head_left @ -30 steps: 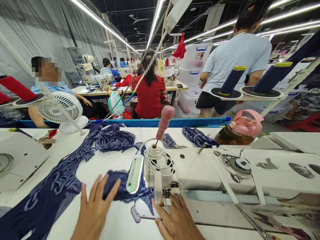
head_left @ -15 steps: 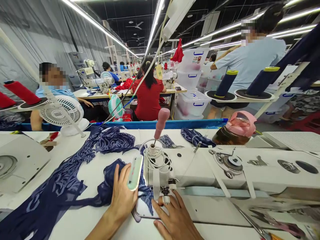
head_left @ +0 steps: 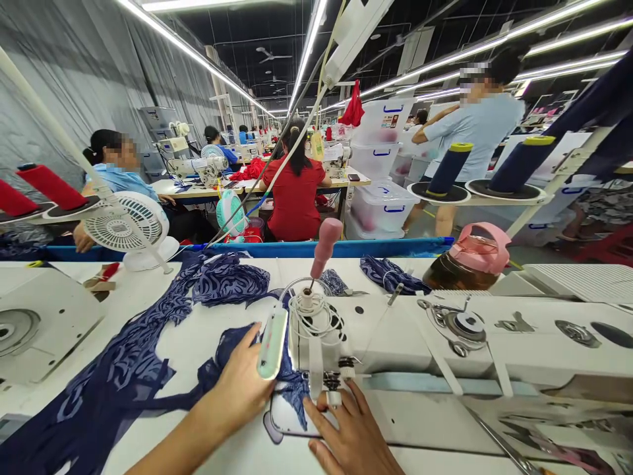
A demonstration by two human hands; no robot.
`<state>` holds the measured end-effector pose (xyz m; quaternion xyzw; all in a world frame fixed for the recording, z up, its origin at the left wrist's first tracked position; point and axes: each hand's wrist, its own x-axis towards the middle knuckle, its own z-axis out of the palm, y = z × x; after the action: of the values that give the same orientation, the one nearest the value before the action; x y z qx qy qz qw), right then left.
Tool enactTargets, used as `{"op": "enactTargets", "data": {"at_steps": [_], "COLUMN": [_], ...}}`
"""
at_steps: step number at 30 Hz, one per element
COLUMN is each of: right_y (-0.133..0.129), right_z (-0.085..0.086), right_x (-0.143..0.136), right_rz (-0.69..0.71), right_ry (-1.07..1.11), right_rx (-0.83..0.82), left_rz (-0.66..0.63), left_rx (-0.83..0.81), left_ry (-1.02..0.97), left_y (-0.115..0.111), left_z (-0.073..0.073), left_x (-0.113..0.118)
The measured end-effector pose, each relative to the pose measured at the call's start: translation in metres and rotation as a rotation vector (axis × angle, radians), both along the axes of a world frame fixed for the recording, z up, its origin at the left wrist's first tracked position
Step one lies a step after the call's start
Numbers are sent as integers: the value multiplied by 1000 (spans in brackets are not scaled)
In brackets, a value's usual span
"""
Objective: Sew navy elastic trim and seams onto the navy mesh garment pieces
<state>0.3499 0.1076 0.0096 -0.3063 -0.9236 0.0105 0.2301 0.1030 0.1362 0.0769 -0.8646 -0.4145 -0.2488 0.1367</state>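
My left hand [head_left: 244, 377] is at the left of the sewing machine head [head_left: 306, 330], beside dark blue fabric [head_left: 230, 344]. One finger is stretched out; the others go behind a pale green lamp [head_left: 271, 343], so their grip is hidden. A blue patterned fabric piece [head_left: 297, 402] lies on the machine bed, near the needle area. My right hand [head_left: 349, 422] rests at the bed's right side with fingers spread. Its index fingertip touches the fabric's edge, and other fingers reach around the tension knobs [head_left: 333, 398]. A pink-handled screwdriver [head_left: 326, 247] stands upright in the machine top.
Navy patterned fabric [head_left: 113, 363] runs along the table's left side. Scissors [head_left: 499, 439] lie at lower right. Behind the machine stand a pink-lidded jug [head_left: 475, 257], a white fan [head_left: 128, 224] and navy thread cones [head_left: 519, 165]. Co-workers sit and stand beyond.
My left hand has turned and shifted toward the machine, its fingers now mostly behind the lamp. My right hand stays by the fabric. A co-worker at left has turned the head.
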Motion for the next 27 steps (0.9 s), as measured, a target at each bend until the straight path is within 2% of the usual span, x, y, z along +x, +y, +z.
{"op": "enactTargets", "data": {"at_steps": [5, 7, 9, 11, 13, 17, 22, 25, 27], "right_y": [1, 0, -1, -2, -2, 0, 1, -1, -2], "right_z": [-9, -11, -11, -11, -13, -20, -27, -33, -36], "right_x": [-5, -8, -9, -10, -9, -6, -5, -4, -2], "right_rz": [-18, -28, -24, -26, -32, -15, -18, -18, -14], "right_ry": [129, 181, 147, 115, 107, 145, 186, 145, 150], "right_rx": [39, 37, 15, 6, 11, 38, 86, 83, 78], "left_rz": [65, 37, 5, -36, -92, -131, -172, -160, -156], "left_rx": [203, 218, 144, 45, 17, 105, 16, 111, 119], "left_ry": [-121, -176, -203, -247, -276, -184, -232, -191, -175], "left_y": [-34, -39, -39, -35, -31, -25, -22, -21, -21], "left_z": [-53, -68, -75, -74, -69, -62, -63, -61, -58], "left_x": [49, 55, 50, 40, 31, 24, 22, 25, 27]}}
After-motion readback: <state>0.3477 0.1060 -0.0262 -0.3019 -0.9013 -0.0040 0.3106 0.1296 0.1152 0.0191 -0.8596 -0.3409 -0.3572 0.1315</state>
